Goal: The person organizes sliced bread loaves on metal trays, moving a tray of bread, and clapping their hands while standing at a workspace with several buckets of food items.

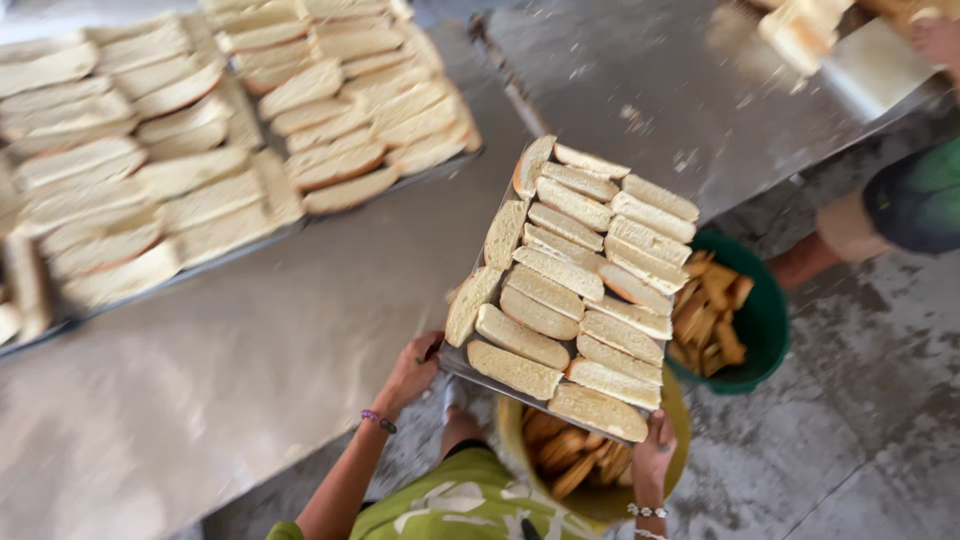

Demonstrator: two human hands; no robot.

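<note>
Head view looks down on a metal tray (pixel 455 360) loaded with pale sliced bread halves (pixel 575 290) set in close rows, held up in the air between the bench and the floor; the left hand (pixel 412 372) grips the tray's near left corner, fingers (pixel 430 350) curled tight over its edge; the right hand (pixel 652 455) holds the near right corner, fingers closed on the rim beside the last slice; a beaded band sits on the left wrist and a pale bracelet on the right. Directly under the tray stands a yellow bucket (pixel 680 400) with browned bread pieces inside; just beside it, further right, a green bucket (pixel 765 320) holds more browned pieces. To the left, the metal-covered bench (pixel 250 350) carries large trays (pixel 240 250) crowded with the same pale slices. At upper right, another person's leg (pixel 850 235) stands on the wet concrete floor (pixel 860 430) near a second bench (pixel 650 90).
</note>
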